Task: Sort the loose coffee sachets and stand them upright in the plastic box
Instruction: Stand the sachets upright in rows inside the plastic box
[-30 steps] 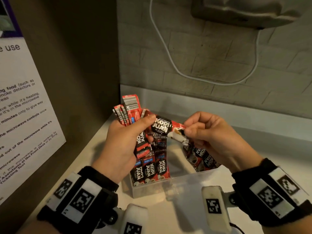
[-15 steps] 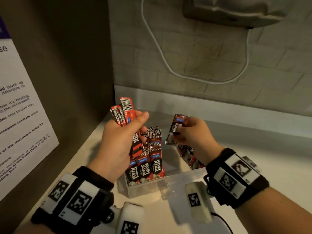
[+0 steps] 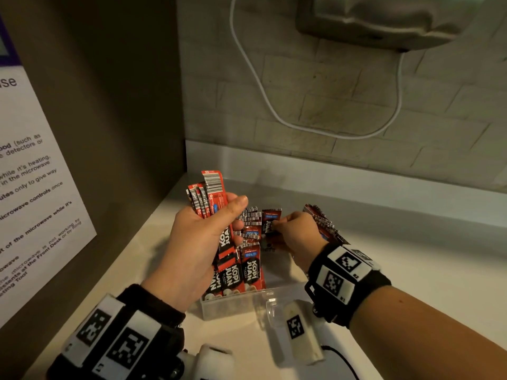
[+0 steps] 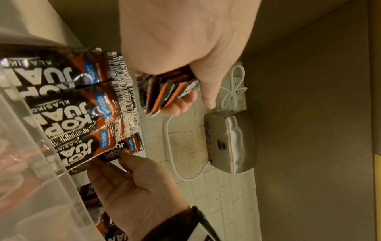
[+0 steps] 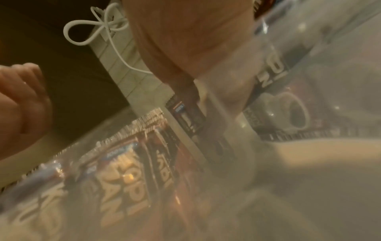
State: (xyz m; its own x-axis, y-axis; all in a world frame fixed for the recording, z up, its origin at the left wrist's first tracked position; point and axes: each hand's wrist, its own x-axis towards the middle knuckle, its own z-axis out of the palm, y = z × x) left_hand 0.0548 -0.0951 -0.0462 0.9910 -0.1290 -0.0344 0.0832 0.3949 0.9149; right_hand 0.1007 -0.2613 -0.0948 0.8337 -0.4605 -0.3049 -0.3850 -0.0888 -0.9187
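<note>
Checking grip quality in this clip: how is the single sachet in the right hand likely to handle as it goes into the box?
The sachet looks thin and light; the right hand pinches it by fingertips alone. Its glossy foil may be slippery. Probably floppy, so it may lean unless propped against the standing row in the box.

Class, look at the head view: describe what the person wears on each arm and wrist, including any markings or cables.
Both hands are bare. The left wrist band is black, with white blocks printed with black square codes. The right wrist band matches it. Under each wrist sits a white camera pod with its own code. A black cable trails from the right one.
</note>
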